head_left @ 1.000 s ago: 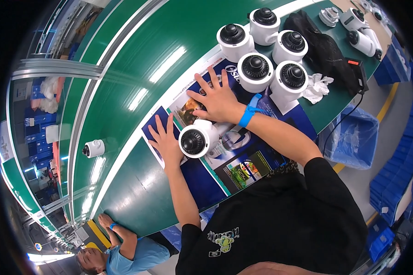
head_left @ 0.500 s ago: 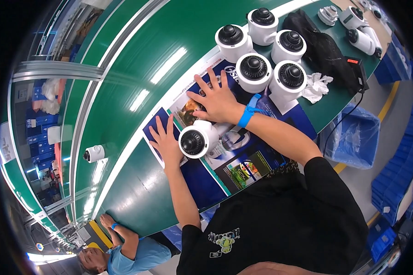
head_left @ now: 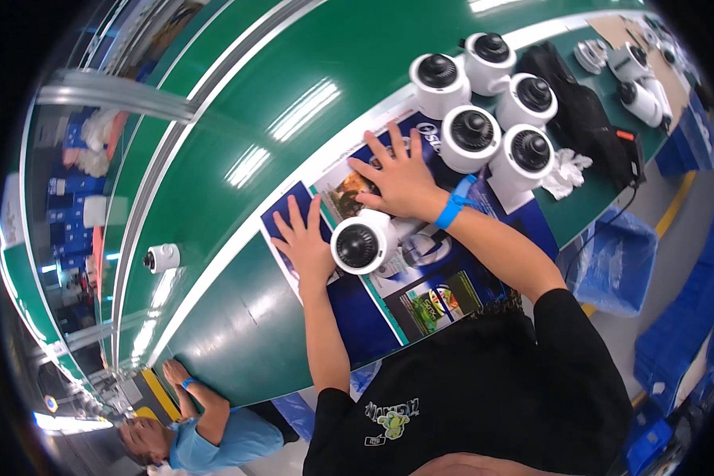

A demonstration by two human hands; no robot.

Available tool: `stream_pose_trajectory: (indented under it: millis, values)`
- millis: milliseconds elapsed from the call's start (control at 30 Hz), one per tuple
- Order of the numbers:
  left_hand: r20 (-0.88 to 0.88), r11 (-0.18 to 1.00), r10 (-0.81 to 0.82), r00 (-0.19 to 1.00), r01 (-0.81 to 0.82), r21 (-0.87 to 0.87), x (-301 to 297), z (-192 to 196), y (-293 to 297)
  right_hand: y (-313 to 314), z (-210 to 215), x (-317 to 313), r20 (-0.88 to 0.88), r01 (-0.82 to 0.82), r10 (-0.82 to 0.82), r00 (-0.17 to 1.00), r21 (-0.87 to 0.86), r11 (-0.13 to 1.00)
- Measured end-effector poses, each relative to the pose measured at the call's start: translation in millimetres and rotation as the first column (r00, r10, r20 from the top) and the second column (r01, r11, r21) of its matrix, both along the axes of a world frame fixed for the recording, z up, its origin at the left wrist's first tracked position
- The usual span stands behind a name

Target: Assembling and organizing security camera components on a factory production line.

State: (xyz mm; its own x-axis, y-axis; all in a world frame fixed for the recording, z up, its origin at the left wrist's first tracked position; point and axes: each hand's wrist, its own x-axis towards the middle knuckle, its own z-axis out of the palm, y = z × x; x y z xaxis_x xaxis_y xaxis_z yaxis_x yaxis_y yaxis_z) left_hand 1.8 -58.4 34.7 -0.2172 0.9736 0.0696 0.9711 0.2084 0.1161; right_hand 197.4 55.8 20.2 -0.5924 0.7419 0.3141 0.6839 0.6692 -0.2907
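Note:
Both my hands lie palm down with fingers spread on a dark blue printed cardboard sheet (head_left: 353, 317) with food pictures. My left hand (head_left: 308, 247) rests on its left part, holding nothing. Farther right, my right hand (head_left: 404, 178), with a blue band at the wrist, is spread over the upper part, also holding nothing. Between my hands, on the sheet, a white rounded appliance body (head_left: 377, 236) lies tilted, its black ribbed end facing me. Just beyond my right hand stand several similar white bodies (head_left: 468, 143) with black ribbed tops.
A green conveyor belt (head_left: 230, 103) runs along the far side, carrying one white body (head_left: 163, 258). At the right are a black cloth (head_left: 567, 95), crumpled white paper (head_left: 565, 173) and a black box with a cable (head_left: 628, 151). A blue lined bin (head_left: 615, 262) stands below. A co-worker (head_left: 214, 428) sits at lower left.
The view has shifted, so the sheet, my hands and the white bodies appear farther right. My hands keep their spread pose on the sheet.

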Motion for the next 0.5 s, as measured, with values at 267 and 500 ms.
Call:
stream_pose_trajectory:
  millis: [267, 500]
  values:
    - [0.019, 1.000, 0.007, 1.000, -0.008, 0.027, -8, 1, -4, -3, -3, -8, 0.024, -0.005, 0.003, 1.000, 0.070, 0.998]
    - [-0.009, 1.000, -0.006, 1.000, 0.006, 0.009, -5, 0, -2, -1, -1, -2, 0.067, -0.004, 0.005, 0.998, -0.016, 1.000]
